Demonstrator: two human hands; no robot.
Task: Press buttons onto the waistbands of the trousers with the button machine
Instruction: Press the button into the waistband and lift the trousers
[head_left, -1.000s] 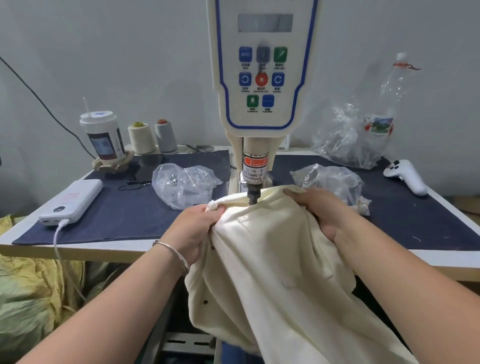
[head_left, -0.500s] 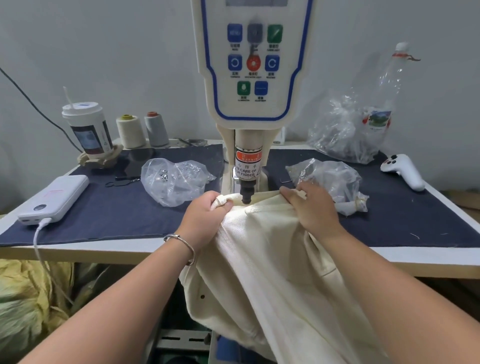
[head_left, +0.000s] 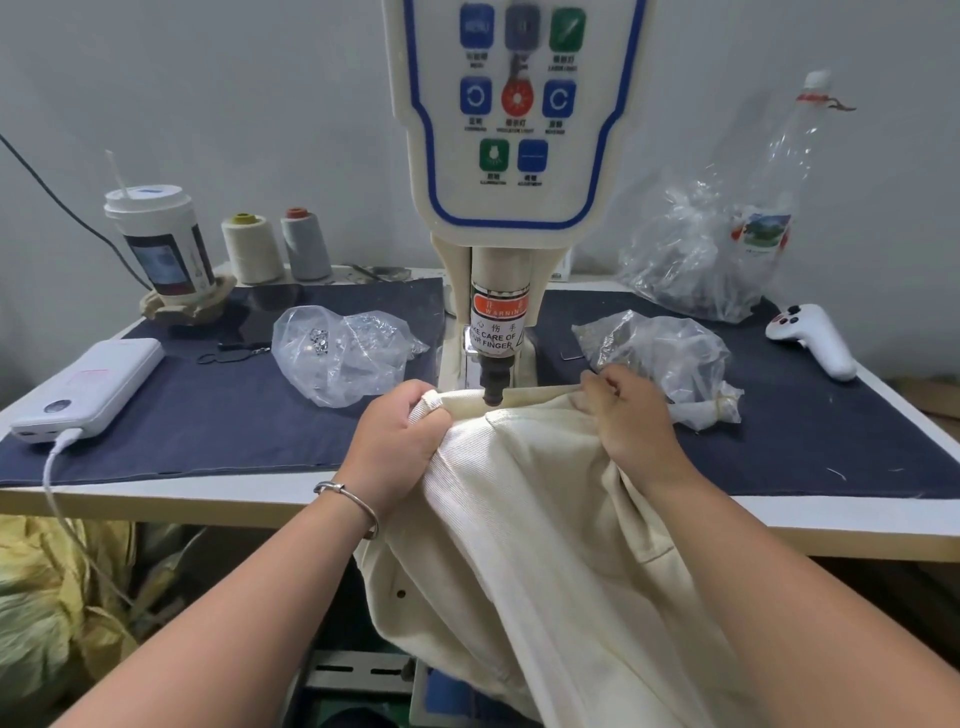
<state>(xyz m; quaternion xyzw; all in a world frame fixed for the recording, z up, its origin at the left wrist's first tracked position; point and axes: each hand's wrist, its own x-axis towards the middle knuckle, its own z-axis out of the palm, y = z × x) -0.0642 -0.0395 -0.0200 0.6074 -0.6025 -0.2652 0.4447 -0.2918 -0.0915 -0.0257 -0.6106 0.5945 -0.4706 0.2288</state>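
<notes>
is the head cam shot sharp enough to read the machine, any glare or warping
Head view: soft, even light with no hard shadows; the warning label reads clearly, while the control panel buttons near the top are smeared and their captions unreadable. The clear plastic bags catch mild glints. Wide-angle distortion bows the table edge and stretches both forearms at the bottom.
</notes>
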